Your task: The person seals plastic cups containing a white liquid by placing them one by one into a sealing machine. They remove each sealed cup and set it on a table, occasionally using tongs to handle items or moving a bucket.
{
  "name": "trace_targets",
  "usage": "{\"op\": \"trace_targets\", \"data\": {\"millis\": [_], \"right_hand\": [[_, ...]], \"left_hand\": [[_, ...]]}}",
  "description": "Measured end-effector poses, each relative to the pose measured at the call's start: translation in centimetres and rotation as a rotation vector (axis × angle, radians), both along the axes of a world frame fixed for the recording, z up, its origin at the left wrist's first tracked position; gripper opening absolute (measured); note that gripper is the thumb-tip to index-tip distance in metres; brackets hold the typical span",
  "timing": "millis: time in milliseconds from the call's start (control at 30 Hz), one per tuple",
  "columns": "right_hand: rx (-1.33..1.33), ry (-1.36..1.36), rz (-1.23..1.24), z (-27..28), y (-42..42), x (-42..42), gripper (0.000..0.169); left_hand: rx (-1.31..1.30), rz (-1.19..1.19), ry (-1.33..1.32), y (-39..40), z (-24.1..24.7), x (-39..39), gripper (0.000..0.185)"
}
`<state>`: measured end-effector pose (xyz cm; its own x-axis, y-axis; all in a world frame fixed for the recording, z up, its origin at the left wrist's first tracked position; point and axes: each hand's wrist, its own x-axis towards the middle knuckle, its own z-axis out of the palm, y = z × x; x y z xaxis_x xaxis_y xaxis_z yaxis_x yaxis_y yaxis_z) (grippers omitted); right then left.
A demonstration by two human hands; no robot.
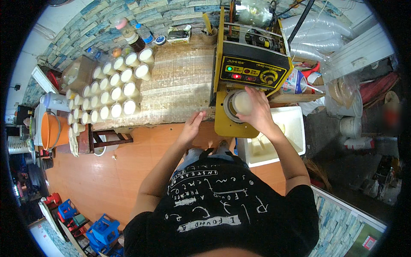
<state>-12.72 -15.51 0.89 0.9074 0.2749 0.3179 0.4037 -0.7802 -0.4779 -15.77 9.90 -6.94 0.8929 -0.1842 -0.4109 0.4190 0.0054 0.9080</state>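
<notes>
A clear plastic cup of white liquid point(242, 102) is gripped in my right hand point(258, 110), at the round metal ring point(226, 106) of a cup-sealing machine's gold tray point(221, 125). Whether the cup rests fully in the ring I cannot tell. My left hand point(192, 126) hovers by the table's front edge, holding nothing, its fingers extended. Above the tray is the black and yellow Jumi cup sealer point(252, 69), with a green and a red light lit. Rows of filled cups point(116, 93) stand on the left part of the wooden table point(173, 83).
A white foam box point(289, 128) sits below the sealer on the right. Bottles point(131, 37) and a small basket point(179, 34) line the wall. An orange bucket point(53, 130) stands at the table's left end, and blue plastic stools point(102, 229) are lower left.
</notes>
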Motion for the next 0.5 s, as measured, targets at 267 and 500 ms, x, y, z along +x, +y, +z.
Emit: {"op": "trace_targets", "data": {"millis": [267, 500], "right_hand": [[0.02, 0.053, -0.034, -6.6, -0.4, 0.8, 0.088], [-0.028, 0.073, -0.016, -8.5, -0.8, 1.3, 0.097]], "left_hand": [[0.004, 0.076, 0.135, 1.8, -3.9, -1.5, 0.04], [0.13, -0.022, 0.241, 0.8, -4.0, -2.0, 0.036]]}}
